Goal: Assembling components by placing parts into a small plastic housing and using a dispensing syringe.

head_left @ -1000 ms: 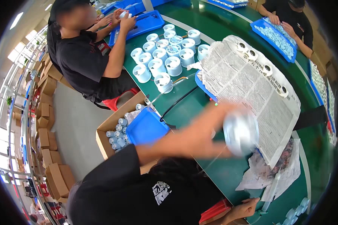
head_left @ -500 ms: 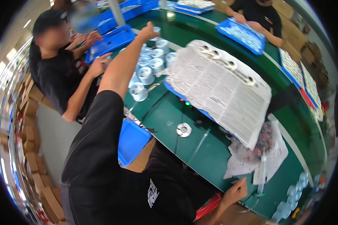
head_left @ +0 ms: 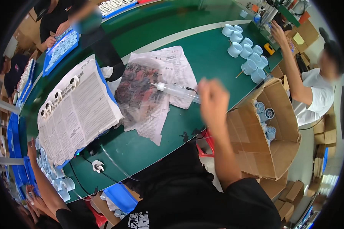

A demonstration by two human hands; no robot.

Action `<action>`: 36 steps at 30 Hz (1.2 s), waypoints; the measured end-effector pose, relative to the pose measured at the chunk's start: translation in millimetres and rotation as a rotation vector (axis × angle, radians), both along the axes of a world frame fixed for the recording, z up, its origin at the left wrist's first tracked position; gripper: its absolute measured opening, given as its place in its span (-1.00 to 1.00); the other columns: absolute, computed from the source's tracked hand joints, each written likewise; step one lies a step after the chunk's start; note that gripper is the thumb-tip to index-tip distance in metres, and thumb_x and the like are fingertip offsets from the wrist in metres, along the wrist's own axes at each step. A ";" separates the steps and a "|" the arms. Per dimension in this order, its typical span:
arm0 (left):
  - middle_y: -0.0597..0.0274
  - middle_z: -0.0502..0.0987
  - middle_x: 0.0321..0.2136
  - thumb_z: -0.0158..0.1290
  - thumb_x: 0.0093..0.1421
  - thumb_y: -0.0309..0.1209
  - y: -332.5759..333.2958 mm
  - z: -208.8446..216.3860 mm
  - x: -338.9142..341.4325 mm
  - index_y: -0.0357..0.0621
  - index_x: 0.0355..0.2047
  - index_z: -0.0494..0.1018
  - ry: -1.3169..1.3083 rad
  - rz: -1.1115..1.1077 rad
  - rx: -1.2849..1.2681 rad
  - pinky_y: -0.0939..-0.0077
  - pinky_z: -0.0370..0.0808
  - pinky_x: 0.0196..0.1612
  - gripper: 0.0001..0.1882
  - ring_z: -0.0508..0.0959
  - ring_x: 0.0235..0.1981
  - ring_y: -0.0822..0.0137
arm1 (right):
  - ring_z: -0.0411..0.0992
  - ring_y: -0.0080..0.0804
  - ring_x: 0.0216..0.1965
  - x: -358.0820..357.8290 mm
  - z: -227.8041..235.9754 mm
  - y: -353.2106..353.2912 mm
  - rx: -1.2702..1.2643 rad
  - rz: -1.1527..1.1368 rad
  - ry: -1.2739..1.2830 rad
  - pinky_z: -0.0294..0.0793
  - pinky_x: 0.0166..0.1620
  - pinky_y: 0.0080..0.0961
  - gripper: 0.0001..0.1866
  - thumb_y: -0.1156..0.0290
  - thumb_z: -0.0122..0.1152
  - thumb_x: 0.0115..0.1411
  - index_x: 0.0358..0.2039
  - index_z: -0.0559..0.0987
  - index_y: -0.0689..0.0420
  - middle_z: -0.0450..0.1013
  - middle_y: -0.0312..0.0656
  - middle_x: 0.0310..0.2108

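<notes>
At the far left, my left hand [head_left: 32,148] reaches past a group of light blue cup-shaped parts [head_left: 57,173]; its fingers are too small and partly hidden to read. My right hand [head_left: 214,101] is smeared by motion at the back end of a clear syringe [head_left: 177,91]; whether it grips it does not show. The syringe lies over a dark red, plastic-covered bundle [head_left: 137,89] on newspaper sheets [head_left: 184,76]. Between my hands, a newspaper-covered blue tray [head_left: 78,118] carries several white rings with dark centres [head_left: 57,96] along its far edge.
A white round part [head_left: 97,166] and cables lie on the green table [head_left: 122,160]. More light blue cups [head_left: 246,51] stand at the far right. An open cardboard box [head_left: 252,141] holding cups is right of the table. Co-workers sit around, one in a white shirt [head_left: 309,103].
My view has swung to the right. My right hand has come up to the syringe's back end. My left arm still stretches toward the light blue cups, now at the picture's left edge.
</notes>
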State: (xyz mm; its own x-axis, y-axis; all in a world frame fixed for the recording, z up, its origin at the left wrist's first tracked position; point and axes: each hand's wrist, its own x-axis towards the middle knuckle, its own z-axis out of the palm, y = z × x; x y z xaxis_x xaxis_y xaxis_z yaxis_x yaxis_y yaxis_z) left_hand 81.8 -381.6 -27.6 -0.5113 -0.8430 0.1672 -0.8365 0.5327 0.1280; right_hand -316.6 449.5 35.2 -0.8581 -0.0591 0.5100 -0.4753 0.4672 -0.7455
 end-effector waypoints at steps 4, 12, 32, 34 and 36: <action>-0.02 0.57 -0.20 -0.17 0.23 0.24 57.4 7.8 -34.3 -0.18 -0.02 0.44 0.069 0.039 -0.106 0.19 0.42 -0.06 -0.29 0.55 -0.12 -0.03 | 0.38 0.11 -0.07 -128.4 1.7 45.8 0.299 -0.420 0.095 0.40 -0.03 -0.15 -0.73 0.33 0.07 0.15 -0.28 0.60 0.27 0.32 0.13 0.01; 0.17 0.54 -0.17 -0.07 0.34 -0.23 207.6 95.6 -91.1 -0.21 -0.08 0.48 0.624 -0.334 -0.088 0.48 0.41 -0.04 -0.67 0.51 -0.15 0.37 | 0.38 0.18 -0.12 -213.0 -58.7 70.0 0.564 -0.456 0.031 0.42 -0.08 -0.13 -0.77 0.47 0.06 0.08 -0.54 0.56 0.40 0.47 0.21 -0.39; -0.17 0.40 -0.03 0.23 0.02 -0.32 674.8 57.0 -287.2 -0.28 0.10 0.22 0.844 -0.796 0.815 0.21 0.34 0.08 -0.33 0.42 0.02 -0.09 | 0.45 -0.31 -0.22 51.6 -30.8 6.1 -0.725 0.474 -0.490 0.45 -0.16 -0.48 -0.75 0.39 0.01 0.23 -0.29 0.54 0.33 0.43 0.05 -0.09; -0.20 0.44 -0.12 0.26 -0.03 -0.21 687.7 51.4 -320.6 -0.30 0.03 0.26 0.899 -0.836 0.804 0.18 0.35 0.04 -0.31 0.44 -0.04 -0.12 | 0.44 -0.31 -0.16 51.4 -56.6 27.2 -0.840 0.515 -0.743 0.47 -0.16 -0.55 -0.57 0.33 -0.09 0.28 0.05 0.34 0.39 0.35 0.07 0.03; -0.25 0.45 -0.16 0.23 -0.05 -0.12 689.5 56.0 -347.3 -0.39 -0.07 0.30 0.808 -0.926 0.839 0.13 0.35 0.03 -0.33 0.46 -0.09 -0.10 | 0.41 -0.27 -0.06 55.1 -62.3 27.3 -0.994 0.541 -0.922 0.47 -0.10 -0.56 -0.45 0.30 -0.13 0.30 0.21 0.18 0.38 0.30 0.07 0.10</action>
State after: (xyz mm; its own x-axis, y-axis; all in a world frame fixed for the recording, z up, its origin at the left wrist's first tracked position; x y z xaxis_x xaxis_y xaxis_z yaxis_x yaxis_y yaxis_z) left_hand -265.5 307.9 28.4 -0.9141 -0.2698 0.3027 0.1955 0.3606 0.9120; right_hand -261.4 476.9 -27.2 -0.8846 -0.4323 -0.1748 0.3927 -0.4885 -0.7792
